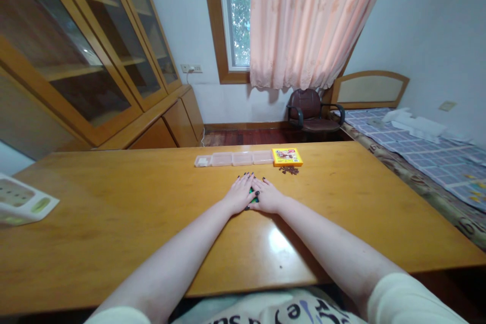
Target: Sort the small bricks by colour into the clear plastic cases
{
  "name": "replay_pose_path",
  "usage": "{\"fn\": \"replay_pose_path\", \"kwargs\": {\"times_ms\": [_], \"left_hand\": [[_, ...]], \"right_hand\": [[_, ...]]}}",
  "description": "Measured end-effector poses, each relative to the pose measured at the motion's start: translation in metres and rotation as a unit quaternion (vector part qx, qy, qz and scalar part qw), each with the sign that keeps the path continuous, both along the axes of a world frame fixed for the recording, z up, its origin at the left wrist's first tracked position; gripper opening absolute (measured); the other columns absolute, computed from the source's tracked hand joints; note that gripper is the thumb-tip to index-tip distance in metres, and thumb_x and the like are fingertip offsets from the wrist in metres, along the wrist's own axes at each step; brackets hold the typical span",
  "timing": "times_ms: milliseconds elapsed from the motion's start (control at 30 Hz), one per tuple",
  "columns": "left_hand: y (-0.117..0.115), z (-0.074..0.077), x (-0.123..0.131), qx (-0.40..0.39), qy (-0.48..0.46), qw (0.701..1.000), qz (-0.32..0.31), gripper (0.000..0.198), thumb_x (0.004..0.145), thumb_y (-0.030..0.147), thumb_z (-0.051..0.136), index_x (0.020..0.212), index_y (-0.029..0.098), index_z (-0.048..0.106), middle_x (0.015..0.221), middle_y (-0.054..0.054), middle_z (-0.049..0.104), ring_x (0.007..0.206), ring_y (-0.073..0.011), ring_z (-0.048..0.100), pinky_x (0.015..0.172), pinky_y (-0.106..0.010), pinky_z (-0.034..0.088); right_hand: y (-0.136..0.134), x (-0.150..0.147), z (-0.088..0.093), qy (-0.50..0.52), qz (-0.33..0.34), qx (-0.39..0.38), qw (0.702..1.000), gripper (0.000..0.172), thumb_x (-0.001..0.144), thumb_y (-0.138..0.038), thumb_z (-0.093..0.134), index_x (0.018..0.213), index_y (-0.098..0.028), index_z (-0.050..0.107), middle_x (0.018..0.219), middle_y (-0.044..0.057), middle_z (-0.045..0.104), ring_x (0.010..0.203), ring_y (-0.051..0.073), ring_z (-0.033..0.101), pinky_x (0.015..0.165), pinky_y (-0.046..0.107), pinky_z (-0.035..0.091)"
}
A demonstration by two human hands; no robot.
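Note:
My left hand lies flat on the tabletop, fingers stretched forward. Beside it, my right hand rests palm down with its fingers reaching toward the left one, and the two touch at fingers and thumbs. A small patch of something green and blue shows in the gap between the thumbs. Most of it is covered by my hands, so its kind and number cannot be made out. Neither hand appears to be gripping it. Beyond my right hand is a small pile of brown pieces.
Several clear plastic trays stand in a row along the table's far side. At their right end lies a yellow box. A white plastic holder is at the table's left edge. Behind the wooden table are a chair and a bed.

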State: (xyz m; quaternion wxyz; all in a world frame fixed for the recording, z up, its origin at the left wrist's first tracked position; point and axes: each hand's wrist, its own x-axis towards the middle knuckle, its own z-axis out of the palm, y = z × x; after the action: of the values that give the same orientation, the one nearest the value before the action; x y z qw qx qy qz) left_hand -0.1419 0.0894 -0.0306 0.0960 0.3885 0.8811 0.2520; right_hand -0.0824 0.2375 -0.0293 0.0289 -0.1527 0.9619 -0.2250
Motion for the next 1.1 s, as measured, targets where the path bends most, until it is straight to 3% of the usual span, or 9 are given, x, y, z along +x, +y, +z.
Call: {"fn": "replay_pose_path", "kwargs": {"times_ms": [67, 133, 200, 267, 367, 533, 733, 900, 1100], "left_hand": [[0.002, 0.001, -0.01, 0.039, -0.071, 0.997, -0.013, 0.071, 0.085, 0.051, 0.044, 0.143, 0.013, 0.028, 0.151, -0.014, 0.023, 0.14, -0.0271, 0.016, 0.115, -0.045, 0.01], [0.0, 0.001, -0.019, 0.122, -0.177, 0.977, -0.006, 0.07, 0.085, 0.053, 0.042, 0.143, 0.016, 0.029, 0.15, -0.013, 0.026, 0.139, -0.0258, 0.022, 0.114, -0.042, 0.018], [-0.005, 0.0, -0.025, 0.22, -0.265, 0.939, 0.0, 0.068, 0.082, 0.051, 0.047, 0.139, 0.015, 0.037, 0.145, -0.014, 0.037, 0.134, -0.0263, 0.034, 0.11, -0.041, 0.027], [-0.014, 0.001, -0.029, 0.296, -0.277, 0.914, 0.026, 0.061, 0.081, 0.047, 0.051, 0.131, 0.013, 0.048, 0.135, -0.015, 0.05, 0.124, -0.0263, 0.047, 0.106, -0.042, 0.034], [-0.035, 0.01, -0.033, 0.295, -0.151, 0.94, 0.08, 0.043, 0.082, 0.037, 0.049, 0.115, 0.013, 0.061, 0.119, -0.012, 0.063, 0.112, -0.0238, 0.056, 0.103, -0.041, 0.038], [-0.063, 0.035, -0.036, 0.122, -0.044, 0.988, 0.083, 0.039, 0.083, 0.027, 0.044, 0.116, 0.019, 0.063, 0.114, -0.005, 0.066, 0.104, -0.0212, 0.06, 0.096, -0.036, 0.044], [-0.045, 0.034, -0.021, -0.069, -0.018, 0.997, 0.023, 0.046, 0.083, 0.018, 0.04, 0.124, 0.03, 0.058, 0.127, 0.003, 0.059, 0.116, -0.0168, 0.054, 0.101, -0.027, 0.039], [-0.031, 0.029, -0.015, -0.103, 0.022, 0.994, -0.006, 0.045, 0.085, 0.023, 0.04, 0.126, 0.032, 0.056, 0.125, 0.003, 0.06, 0.113, -0.0185, 0.057, 0.097, -0.029, 0.043], [-0.029, 0.031, -0.014, -0.12, 0.033, 0.992, 0.025, 0.043, 0.087, 0.026, 0.038, 0.127, 0.029, 0.055, 0.126, 0.0, 0.059, 0.113, -0.0207, 0.057, 0.096, -0.032, 0.043]], "right_hand": [[0.009, -0.007, 0.0, -0.03, 0.02, -0.076, 0.996, 0.101, 0.059, -0.049, 0.076, 0.143, -0.016, 0.031, 0.147, 0.017, 0.032, 0.135, 0.033, 0.029, 0.112, 0.052, 0.014], [0.02, -0.012, -0.003, -0.042, 0.034, -0.206, 0.977, 0.088, 0.065, -0.043, 0.073, 0.141, -0.021, 0.034, 0.145, 0.012, 0.037, 0.131, 0.028, 0.037, 0.111, 0.047, 0.024], [0.03, -0.015, -0.01, -0.028, -0.014, -0.339, 0.94, 0.071, 0.074, -0.036, 0.066, 0.138, -0.021, 0.038, 0.143, 0.012, 0.041, 0.128, 0.023, 0.043, 0.107, 0.041, 0.033], [0.039, -0.015, -0.016, 0.0, -0.101, -0.4, 0.911, 0.05, 0.08, -0.031, 0.058, 0.128, -0.019, 0.05, 0.132, 0.012, 0.053, 0.118, 0.022, 0.053, 0.102, 0.041, 0.039], [0.045, -0.013, -0.016, 0.047, -0.174, -0.345, 0.921, 0.025, 0.082, -0.022, 0.052, 0.103, -0.017, 0.065, 0.109, 0.01, 0.066, 0.103, 0.02, 0.061, 0.096, 0.039, 0.044], [0.038, -0.007, -0.001, 0.09, -0.147, -0.155, 0.973, 0.024, 0.08, -0.013, 0.049, 0.092, -0.017, 0.069, 0.092, 0.007, 0.068, 0.09, 0.019, 0.06, 0.086, 0.033, 0.045], [0.028, -0.001, 0.007, 0.118, -0.098, -0.076, 0.985, 0.024, 0.082, -0.015, 0.049, 0.095, -0.018, 0.069, 0.092, 0.006, 0.067, 0.089, 0.018, 0.057, 0.086, 0.031, 0.041], [0.029, -0.002, 0.006, 0.121, -0.072, -0.079, 0.987, 0.029, 0.079, -0.01, 0.049, 0.098, -0.019, 0.069, 0.099, 0.006, 0.067, 0.096, 0.018, 0.055, 0.091, 0.032, 0.04], [0.027, 0.0, 0.004, 0.109, -0.016, -0.038, 0.993, 0.035, 0.078, -0.013, 0.052, 0.106, -0.025, 0.068, 0.123, 0.007, 0.057, 0.114, 0.021, 0.047, 0.1, 0.039, 0.033]]}}
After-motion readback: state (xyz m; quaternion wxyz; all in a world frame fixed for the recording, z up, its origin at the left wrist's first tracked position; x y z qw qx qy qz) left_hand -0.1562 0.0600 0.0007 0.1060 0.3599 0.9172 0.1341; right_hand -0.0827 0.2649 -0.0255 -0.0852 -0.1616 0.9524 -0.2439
